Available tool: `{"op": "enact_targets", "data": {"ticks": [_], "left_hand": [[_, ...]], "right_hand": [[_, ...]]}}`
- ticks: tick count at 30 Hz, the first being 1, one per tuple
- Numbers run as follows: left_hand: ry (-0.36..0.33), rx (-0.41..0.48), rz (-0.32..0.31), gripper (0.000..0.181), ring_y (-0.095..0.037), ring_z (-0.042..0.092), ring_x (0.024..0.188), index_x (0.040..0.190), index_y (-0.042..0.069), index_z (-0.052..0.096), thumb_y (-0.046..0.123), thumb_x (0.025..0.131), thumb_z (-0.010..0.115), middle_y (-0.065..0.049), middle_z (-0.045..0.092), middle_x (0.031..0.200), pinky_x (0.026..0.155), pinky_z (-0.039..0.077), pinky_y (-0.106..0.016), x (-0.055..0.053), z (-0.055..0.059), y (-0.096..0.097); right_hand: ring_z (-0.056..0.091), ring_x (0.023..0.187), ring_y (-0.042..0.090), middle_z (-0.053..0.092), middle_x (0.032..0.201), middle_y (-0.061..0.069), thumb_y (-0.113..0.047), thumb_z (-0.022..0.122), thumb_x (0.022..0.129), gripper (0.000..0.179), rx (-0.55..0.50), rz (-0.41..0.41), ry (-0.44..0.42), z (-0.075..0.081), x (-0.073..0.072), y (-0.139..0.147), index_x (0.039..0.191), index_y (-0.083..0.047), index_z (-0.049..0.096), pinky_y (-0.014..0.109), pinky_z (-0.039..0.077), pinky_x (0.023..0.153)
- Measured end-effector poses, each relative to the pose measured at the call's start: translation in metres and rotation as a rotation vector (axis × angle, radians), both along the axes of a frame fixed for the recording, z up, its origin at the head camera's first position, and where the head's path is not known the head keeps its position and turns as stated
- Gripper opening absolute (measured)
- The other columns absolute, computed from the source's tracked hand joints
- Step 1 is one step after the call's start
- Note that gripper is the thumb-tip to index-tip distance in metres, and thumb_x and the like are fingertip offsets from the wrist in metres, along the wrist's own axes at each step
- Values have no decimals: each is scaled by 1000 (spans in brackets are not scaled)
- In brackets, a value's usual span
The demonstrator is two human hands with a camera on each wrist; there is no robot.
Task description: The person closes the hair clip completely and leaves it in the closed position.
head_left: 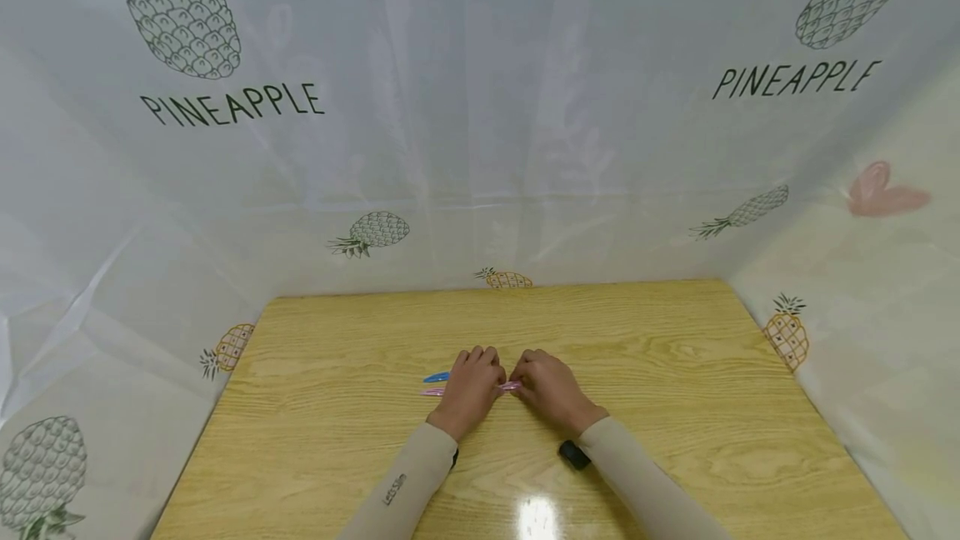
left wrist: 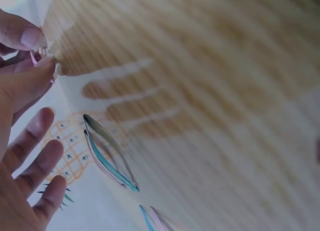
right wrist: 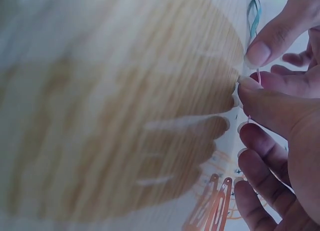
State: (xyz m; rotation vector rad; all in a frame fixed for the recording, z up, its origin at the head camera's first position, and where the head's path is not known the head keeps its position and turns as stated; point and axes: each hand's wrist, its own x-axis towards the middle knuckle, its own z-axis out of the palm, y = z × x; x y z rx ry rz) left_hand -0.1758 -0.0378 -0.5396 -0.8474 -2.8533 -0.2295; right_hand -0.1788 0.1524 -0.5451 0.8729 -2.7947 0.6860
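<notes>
My left hand [head_left: 471,386] and right hand [head_left: 553,390] meet at the middle of the table. Between their fingertips is a slim pink hair clip [head_left: 511,386], pinched from both sides by thumb and forefinger. In the left wrist view, only a sliver of that pink clip shows past the thumbs. The other fingers [left wrist: 42,163] of the left hand are loosely spread, and those of the right [right wrist: 262,161] are slightly bent. Beside the left hand lie a blue hair clip [head_left: 437,377] and another pink hair clip [head_left: 432,392], both partly covered by it.
Orange snap clips [right wrist: 220,206] show below the right hand's fingers in the right wrist view. Black wrist gear [head_left: 575,454] sits under the right sleeve. The glossy wooden table [head_left: 337,440] reflects the hands; a pineapple-print curtain [head_left: 480,148] encloses its back and sides.
</notes>
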Motion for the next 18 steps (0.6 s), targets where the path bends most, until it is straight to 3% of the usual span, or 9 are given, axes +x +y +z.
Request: {"op": "enact_targets", "data": {"ticks": [18], "left_hand": [[-21,23,4,9,-15,53,96,99,23,81,31,94,83,6,63,107,88,47,-34,0,0,0]], "right_hand": [[64,87,15,69,93,-1,-14,86,91,6,-13,-6,10,0,1,0,94,-10,83,35,57,80]]}}
